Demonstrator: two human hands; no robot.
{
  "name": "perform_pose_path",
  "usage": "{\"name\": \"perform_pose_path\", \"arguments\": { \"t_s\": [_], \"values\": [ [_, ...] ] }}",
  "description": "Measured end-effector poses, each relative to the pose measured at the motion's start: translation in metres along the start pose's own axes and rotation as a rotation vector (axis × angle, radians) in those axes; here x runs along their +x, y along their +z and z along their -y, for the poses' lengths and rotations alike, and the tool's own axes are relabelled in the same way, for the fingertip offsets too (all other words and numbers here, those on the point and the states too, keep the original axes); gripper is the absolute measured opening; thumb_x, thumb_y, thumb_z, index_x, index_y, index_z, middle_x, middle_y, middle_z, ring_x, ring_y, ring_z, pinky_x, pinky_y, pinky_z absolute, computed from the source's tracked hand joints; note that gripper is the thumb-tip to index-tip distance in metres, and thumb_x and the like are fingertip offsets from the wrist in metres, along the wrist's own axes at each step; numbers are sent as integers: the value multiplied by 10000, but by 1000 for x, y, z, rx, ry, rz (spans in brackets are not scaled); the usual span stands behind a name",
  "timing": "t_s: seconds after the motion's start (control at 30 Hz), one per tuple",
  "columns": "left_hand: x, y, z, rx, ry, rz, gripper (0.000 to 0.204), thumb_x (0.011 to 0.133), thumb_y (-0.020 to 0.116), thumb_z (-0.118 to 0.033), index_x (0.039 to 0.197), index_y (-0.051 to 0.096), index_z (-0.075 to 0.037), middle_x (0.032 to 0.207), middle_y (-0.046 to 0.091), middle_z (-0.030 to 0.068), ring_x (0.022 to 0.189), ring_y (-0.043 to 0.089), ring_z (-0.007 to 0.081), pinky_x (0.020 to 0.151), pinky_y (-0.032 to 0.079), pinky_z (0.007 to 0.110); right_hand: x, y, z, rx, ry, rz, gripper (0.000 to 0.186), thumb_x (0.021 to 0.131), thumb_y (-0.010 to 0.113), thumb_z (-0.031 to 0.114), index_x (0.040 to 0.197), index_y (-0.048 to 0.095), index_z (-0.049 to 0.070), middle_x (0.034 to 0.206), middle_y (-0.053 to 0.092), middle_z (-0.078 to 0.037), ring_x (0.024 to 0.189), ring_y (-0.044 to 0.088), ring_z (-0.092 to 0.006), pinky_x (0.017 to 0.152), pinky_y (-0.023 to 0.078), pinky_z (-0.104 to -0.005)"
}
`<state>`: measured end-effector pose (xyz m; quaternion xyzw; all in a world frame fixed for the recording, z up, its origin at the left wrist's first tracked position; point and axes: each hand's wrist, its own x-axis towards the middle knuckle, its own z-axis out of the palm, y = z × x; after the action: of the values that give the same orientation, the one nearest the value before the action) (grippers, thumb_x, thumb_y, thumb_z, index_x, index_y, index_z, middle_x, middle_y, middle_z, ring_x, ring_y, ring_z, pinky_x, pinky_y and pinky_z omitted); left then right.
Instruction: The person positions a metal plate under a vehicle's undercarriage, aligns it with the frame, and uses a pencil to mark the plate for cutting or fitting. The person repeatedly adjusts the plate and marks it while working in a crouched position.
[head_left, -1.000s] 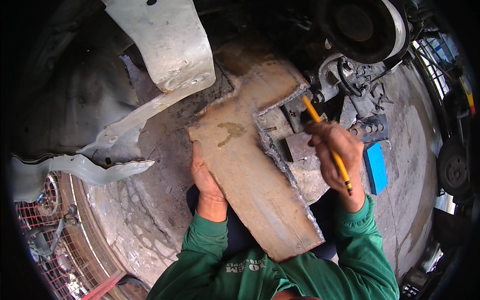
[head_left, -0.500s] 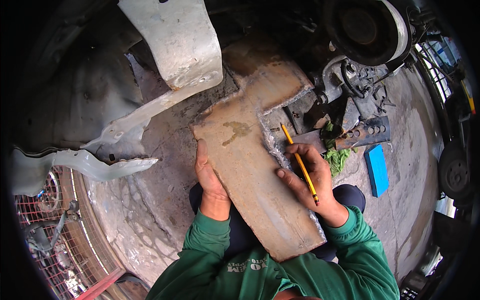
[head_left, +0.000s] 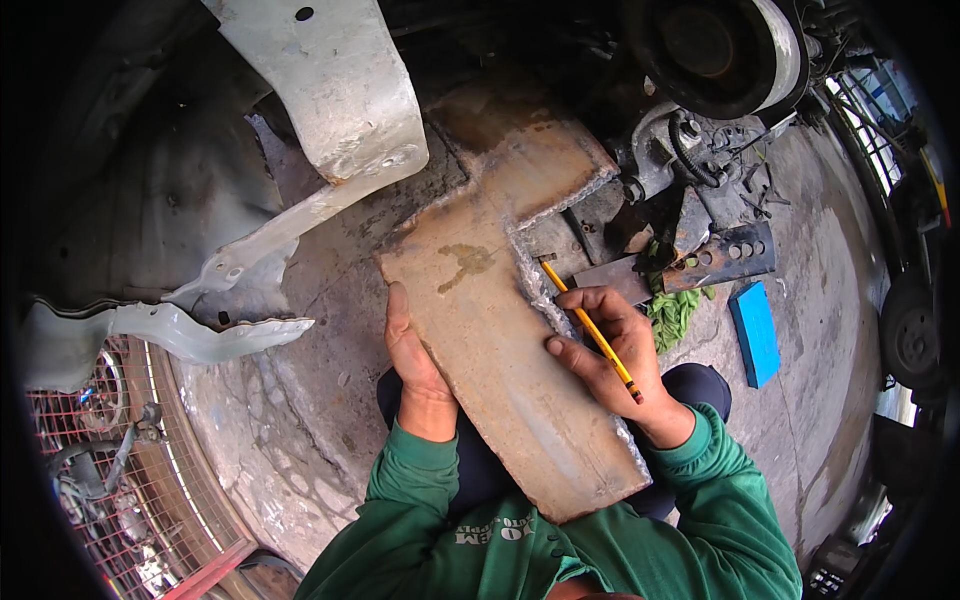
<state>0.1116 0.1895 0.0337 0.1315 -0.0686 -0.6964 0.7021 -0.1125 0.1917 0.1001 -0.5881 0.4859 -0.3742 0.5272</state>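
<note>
A large rusty sheet metal piece (head_left: 500, 350), stepped in outline with rough cut edges, lies across my lap and reaches away from me. My left hand (head_left: 415, 365) grips its left edge, the thumb resting along the side and the other fingers hidden beneath. At the opposite edge is my right hand (head_left: 625, 365), holding a yellow pencil (head_left: 595, 335) between its fingers. The pencil slants with its tip up and to the left, by the jagged right edge. My right thumb lies over the sheet's surface. A brown stain (head_left: 465, 263) marks the upper middle of the sheet.
Grey bent body panels (head_left: 350, 110) hang at the upper left. To the right lie a blue box (head_left: 754, 335), a green rag (head_left: 677, 315), a perforated metal strip (head_left: 725, 258) and loose parts. A wheel-like drum (head_left: 705, 45) is above. A red wire mesh (head_left: 150, 480) stands lower left.
The pencil has tilted, its tip shifting left and slightly down, closer to the sheet's jagged edge. My left hand keeps its grip. The whole view has shifted slightly.
</note>
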Motion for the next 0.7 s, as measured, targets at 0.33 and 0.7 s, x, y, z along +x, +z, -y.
{"name": "perform_pose_path", "arguments": {
  "t_s": [0.33, 0.7],
  "values": [
    [-1, 0, 3, 20, 28, -58, 691, 1062, 487, -506, 1574, 391, -53, 1533, 516, 218, 1321, 571, 407, 1117, 469, 573, -1, -3, 5, -49, -22, 15, 416, 880, 822, 71, 1242, 624, 16, 1058, 713, -65, 998, 643, -118, 904, 517, -293],
    [2, -2, 2, 3, 17, -38, 676, 1070, 475, -488, 1576, 386, -47, 1546, 503, 219, 1342, 553, 412, 1130, 454, 575, 0, -3, 3, -22, -22, 18, 408, 895, 799, 89, 1254, 624, 5, 1063, 711, -80, 1022, 643, -125, 923, 513, -300]
  ]
}}
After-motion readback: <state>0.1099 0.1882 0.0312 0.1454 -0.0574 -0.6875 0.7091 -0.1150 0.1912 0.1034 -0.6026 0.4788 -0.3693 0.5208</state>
